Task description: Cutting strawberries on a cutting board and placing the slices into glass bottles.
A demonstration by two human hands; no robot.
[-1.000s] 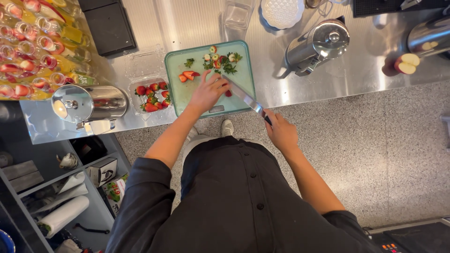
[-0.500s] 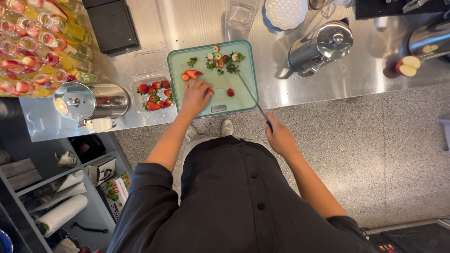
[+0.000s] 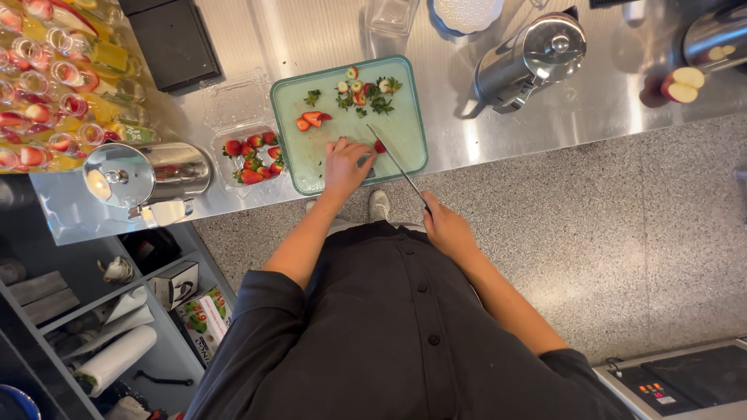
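1. We have one view only, from a camera worn on the person's head.
2. It looks steeply down over the dark-clothed torso to the steel counter (image 3: 545, 117) and speckled floor (image 3: 622, 233).
3. The counter lies at arm's reach, across the frame's top.

Steel, plastic and stone underfoot

The counter (image 3: 545, 117) is brushed metal with a soft sheen; the two jugs (image 3: 529, 58) are polished and mirror-bright. The pale green cutting board (image 3: 405, 148) looks matt plastic, the strawberry tub (image 3: 237, 101) clear glossy plastic, the floor (image 3: 622, 233) speckled stone.
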